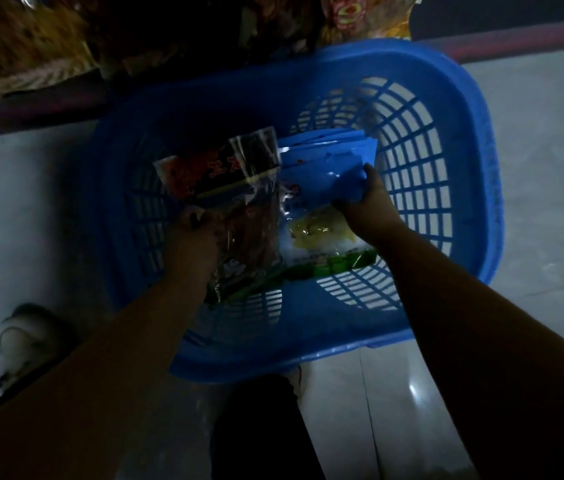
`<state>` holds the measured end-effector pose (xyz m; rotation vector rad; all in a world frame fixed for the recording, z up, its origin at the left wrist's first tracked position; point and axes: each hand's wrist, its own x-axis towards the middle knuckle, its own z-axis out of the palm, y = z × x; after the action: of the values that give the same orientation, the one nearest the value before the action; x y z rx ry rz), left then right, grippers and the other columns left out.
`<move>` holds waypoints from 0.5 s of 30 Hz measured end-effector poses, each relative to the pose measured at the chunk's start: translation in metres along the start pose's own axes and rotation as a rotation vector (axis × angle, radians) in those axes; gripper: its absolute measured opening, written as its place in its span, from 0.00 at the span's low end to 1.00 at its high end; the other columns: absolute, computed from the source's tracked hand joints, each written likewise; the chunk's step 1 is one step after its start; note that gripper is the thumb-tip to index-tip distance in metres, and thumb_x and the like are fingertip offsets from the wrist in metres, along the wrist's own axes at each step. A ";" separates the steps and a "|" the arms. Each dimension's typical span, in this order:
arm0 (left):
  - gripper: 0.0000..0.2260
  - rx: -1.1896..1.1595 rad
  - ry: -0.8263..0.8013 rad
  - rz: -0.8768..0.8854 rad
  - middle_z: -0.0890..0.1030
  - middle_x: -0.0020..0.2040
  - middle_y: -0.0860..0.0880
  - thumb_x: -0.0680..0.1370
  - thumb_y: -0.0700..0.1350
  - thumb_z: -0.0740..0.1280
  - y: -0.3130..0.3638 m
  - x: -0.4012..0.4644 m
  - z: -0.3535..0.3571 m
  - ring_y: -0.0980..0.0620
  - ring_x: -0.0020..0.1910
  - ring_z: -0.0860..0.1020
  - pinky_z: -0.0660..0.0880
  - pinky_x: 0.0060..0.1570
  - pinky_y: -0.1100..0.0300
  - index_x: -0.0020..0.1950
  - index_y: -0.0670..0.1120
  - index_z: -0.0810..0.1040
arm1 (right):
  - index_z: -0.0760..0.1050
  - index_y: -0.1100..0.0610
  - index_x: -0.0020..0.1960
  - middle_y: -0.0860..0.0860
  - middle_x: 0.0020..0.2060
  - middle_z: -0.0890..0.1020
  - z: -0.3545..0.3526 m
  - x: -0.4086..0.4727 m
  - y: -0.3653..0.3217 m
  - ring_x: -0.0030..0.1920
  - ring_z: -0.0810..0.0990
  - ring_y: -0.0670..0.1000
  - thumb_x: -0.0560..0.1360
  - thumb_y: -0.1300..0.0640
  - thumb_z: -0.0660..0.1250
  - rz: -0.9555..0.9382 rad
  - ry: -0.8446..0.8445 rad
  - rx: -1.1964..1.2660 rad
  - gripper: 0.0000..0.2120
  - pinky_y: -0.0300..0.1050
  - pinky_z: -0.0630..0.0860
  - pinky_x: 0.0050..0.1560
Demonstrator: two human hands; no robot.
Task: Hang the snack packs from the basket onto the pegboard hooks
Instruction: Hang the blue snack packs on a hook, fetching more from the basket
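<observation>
A blue slatted plastic basket (464, 140) stands on the pale floor. Inside it lie a dark red and black snack pack with a clear top (239, 188) and a stack of blue-topped packs with yellow and green print (322, 178). My left hand (193, 233) grips the lower left part of the dark pack. My right hand (367, 202) holds the right edge of the blue packs, thumb on top. The pegboard hooks are not visible; the scene is very dim.
Hanging snack packs (353, 15) and dark goods fill the top edge above the basket. A shoe (27, 341) shows at lower left and my dark trouser leg (256, 427) at the bottom. Pale floor tiles (543, 168) surround the basket.
</observation>
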<state>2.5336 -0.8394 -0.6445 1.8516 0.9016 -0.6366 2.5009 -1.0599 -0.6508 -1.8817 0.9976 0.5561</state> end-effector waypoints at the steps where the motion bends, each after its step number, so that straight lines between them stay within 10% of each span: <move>1: 0.14 0.000 -0.015 0.024 0.78 0.54 0.42 0.80 0.45 0.63 0.001 -0.001 0.001 0.47 0.45 0.76 0.70 0.40 0.57 0.64 0.41 0.73 | 0.50 0.56 0.77 0.60 0.72 0.66 0.002 0.002 -0.001 0.70 0.67 0.60 0.74 0.60 0.69 0.009 -0.023 0.041 0.39 0.59 0.66 0.69; 6: 0.04 -0.026 -0.038 0.008 0.76 0.40 0.48 0.80 0.43 0.62 0.000 -0.001 -0.005 0.50 0.39 0.74 0.73 0.40 0.58 0.49 0.44 0.75 | 0.52 0.54 0.76 0.59 0.72 0.63 -0.001 0.019 -0.005 0.72 0.62 0.60 0.70 0.52 0.73 -0.087 0.115 -0.176 0.42 0.61 0.65 0.69; 15: 0.06 -0.165 -0.120 0.074 0.77 0.37 0.56 0.79 0.44 0.65 0.015 -0.029 -0.023 0.64 0.30 0.76 0.73 0.26 0.69 0.42 0.53 0.75 | 0.78 0.61 0.54 0.59 0.52 0.82 0.002 -0.022 0.000 0.52 0.80 0.57 0.75 0.54 0.70 -0.101 0.116 -0.016 0.12 0.50 0.76 0.52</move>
<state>2.5300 -0.8321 -0.6057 1.6741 0.7794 -0.6022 2.4884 -1.0497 -0.6365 -1.9851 0.9686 0.4010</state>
